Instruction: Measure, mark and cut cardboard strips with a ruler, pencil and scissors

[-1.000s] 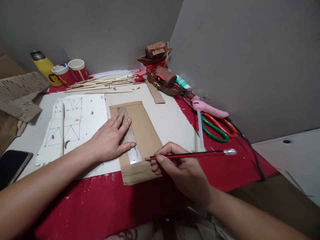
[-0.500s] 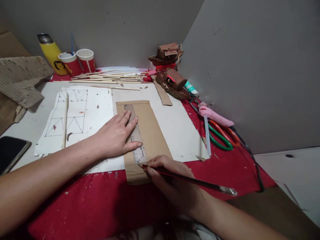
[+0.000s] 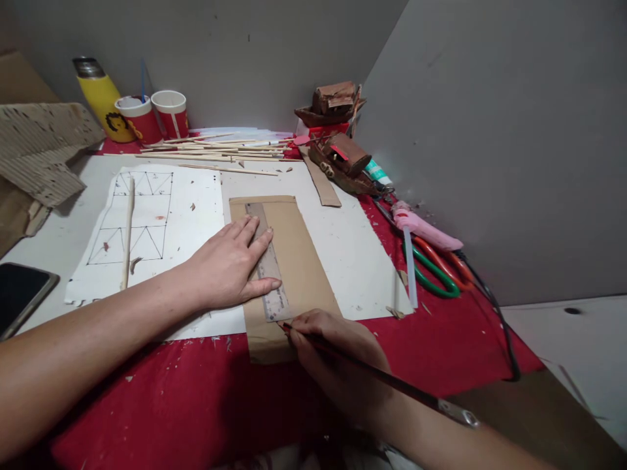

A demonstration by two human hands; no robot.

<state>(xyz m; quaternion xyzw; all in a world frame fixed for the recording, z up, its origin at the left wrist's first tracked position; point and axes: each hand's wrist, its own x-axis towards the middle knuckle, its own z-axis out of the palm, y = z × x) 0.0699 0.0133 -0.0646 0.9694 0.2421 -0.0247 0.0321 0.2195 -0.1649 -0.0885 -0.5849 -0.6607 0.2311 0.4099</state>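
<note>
My left hand [image 3: 235, 261] lies flat with fingers spread, pressing a clear ruler [image 3: 275, 301] onto a brown cardboard piece [image 3: 308, 267]. In my right hand [image 3: 337, 359] is a dark pencil [image 3: 392, 378], gripped near its point. The pencil tip is at the ruler's near end, on or just above the cardboard. Beside my left forearm lies a white sheet [image 3: 196, 228] with a ruled truss-like drawing, and a thin wooden stick [image 3: 129, 228] rests across it.
Bamboo sticks [image 3: 220, 151] lie at the back, near red cups [image 3: 171, 117] and a yellow bottle [image 3: 100, 98]. Two brown model boats [image 3: 340, 160], a pink glue gun [image 3: 428, 228] and scissors [image 3: 435, 277] are at right. A phone [image 3: 22, 294] lies at left.
The pencil tip has shifted slightly right along the ruler's near end, and the pencil's back end has dropped lower. My left hand still presses the ruler; the view has moved a little.
</note>
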